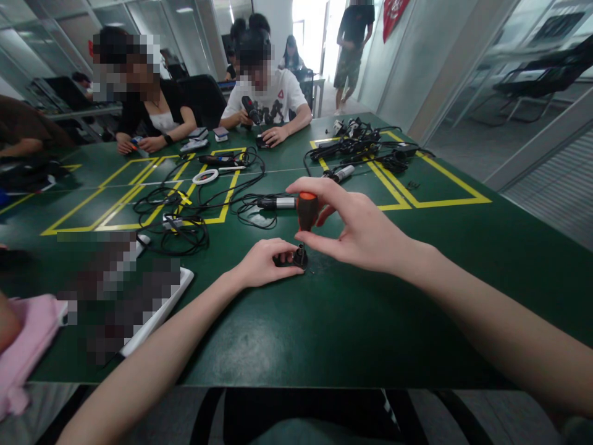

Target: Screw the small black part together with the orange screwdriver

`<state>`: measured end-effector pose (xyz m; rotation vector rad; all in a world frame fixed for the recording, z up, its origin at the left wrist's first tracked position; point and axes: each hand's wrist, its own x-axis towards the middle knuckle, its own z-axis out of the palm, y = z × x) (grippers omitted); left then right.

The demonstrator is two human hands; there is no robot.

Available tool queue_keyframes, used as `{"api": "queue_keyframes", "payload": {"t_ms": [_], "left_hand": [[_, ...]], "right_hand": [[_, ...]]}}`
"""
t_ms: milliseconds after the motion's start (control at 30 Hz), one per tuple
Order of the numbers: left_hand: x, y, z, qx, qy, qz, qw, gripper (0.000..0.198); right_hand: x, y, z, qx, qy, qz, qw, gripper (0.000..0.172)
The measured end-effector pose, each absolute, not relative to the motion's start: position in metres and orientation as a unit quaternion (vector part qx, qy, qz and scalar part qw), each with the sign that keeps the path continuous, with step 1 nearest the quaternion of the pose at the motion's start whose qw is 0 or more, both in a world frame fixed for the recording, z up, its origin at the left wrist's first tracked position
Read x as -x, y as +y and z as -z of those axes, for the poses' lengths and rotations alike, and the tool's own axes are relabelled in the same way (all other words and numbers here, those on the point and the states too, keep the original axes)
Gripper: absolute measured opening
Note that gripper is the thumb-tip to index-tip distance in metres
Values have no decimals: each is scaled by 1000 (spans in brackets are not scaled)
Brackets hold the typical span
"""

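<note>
Between the thumb and fingers of my right hand (356,225) is a screwdriver (306,211) with an orange and dark handle, held upright with its shaft end pointing down. Directly below it, my left hand (266,262) steadies a small black part (300,256) on the green table, fingers and thumb closed around its side. A short metallic piece stands up at the top of that part. Whether the screwdriver's tip touches it, I cannot tell. Just beyond my hands lies a silver and black cylindrical tool (278,203) with a cable.
Tangled black cables (185,238) lie left of centre, near a white ring (205,177). More corded tools and cables (356,145) are heaped at the back right, with small screws (412,185) nearby. Two blurred-out devices rest at left. Across the table (370,321), a person holds a power drill (251,110).
</note>
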<state>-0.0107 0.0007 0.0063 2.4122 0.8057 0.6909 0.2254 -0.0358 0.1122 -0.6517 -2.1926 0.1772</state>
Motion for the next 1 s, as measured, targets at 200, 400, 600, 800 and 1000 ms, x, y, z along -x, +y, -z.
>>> {"api": "queue_keyframes", "payload": {"t_ms": [200,400,600,800,1000], "left_hand": [[11,2,-6,-889,297,-250,244,29],[11,2,-6,-888,291,-262,244,28],[11,1,-8,-886,299,-249,251,30],[10,1,-8,-888,301,-247,244,31],[10,1,-8,-887,300,-248,248,31]], "right_hand": [[-225,-35,-113,262,-858,-55,439,42],[-226,-38,-115,278,-858,-39,431,55],[-224,-38,-115,264,-860,-48,435,39],[-222,-38,-117,230,-844,-67,479,23],[-221,-44,-119,243,-838,-125,472,45]]}}
